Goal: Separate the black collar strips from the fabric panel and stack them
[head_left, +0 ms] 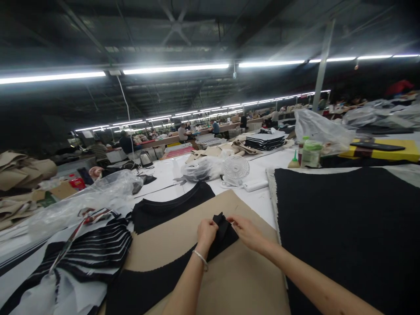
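Observation:
A curved strip of black fabric (154, 284) lies on a sheet of brown paper (243, 280), its far end lifted and folded. My left hand (207, 232) is closed and pinches that folded end. On the other side of the fold, my right hand (246, 229) has its thumb and fingertips closed on the fabric's edge. A second curved black fabric piece (173, 205) rests along the far left edge of the paper. A bracelet circles my left wrist.
Left are striped black-and-white fabric strips (95, 245) with scissors (70, 238) on them. A large black fabric panel (348, 223) lies right. Beyond stand a small white fan (235, 169), a glue bottle (294, 161) and a green-lidded jar (311, 154). People work farther back.

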`<state>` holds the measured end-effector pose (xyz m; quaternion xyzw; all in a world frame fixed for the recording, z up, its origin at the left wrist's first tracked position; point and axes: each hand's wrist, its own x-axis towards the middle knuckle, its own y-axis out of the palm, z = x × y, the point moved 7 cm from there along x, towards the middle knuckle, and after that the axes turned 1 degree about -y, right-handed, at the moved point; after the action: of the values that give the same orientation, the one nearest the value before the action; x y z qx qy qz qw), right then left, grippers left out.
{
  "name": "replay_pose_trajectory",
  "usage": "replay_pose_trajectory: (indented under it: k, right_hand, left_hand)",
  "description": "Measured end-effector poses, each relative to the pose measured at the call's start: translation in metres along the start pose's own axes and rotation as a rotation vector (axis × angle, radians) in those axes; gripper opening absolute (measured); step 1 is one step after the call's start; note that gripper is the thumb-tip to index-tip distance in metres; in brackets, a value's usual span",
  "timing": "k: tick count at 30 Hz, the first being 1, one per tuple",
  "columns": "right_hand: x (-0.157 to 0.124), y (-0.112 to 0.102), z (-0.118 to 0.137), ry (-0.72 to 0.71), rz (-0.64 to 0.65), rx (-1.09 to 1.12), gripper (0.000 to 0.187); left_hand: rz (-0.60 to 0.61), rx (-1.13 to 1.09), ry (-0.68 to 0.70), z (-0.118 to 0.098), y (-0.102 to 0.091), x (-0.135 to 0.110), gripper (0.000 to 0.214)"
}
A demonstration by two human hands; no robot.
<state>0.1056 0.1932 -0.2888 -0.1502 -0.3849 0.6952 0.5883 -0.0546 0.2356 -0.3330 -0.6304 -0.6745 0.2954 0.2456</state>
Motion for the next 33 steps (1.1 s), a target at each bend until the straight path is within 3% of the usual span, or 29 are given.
replay_pose_trajectory:
  k: [5,10,17,22,28,33]
  right_hand:
    - [0.017,0.026,-0.023,0.066,0.037,-0.087,0.043]
    - [0.016,0.033,-0.042,0.150,0.080,-0.178,0.039]
    - [0.007,0.033,-0.029,0.116,0.145,-0.318,0.048]
    - [0.001,0.035,-0.014,0.036,0.208,-0.433,0.055]
    - [-0.003,0.037,-0.006,-0.011,0.254,-0.520,0.064]
    - [-0.004,0.040,0.002,-0.037,0.248,-0.574,0.061]
  left_hand:
    - [0.004,-0.155,-0.048,0.008,0.003,0.002,0.028]
    - [0.036,-0.319,-0.142,0.022,0.010,0.007,0.028]
    - [0.026,-0.538,-0.290,0.033,-0.002,0.007,0.028]
    - [-0.046,-0.671,-0.379,0.048,-0.035,0.003,0.027]
    - [-0.163,-0.807,-0.468,0.090,-0.093,-0.013,0.027]
    - [-0.303,-0.893,-0.455,0.120,-0.142,-0.032,0.025]
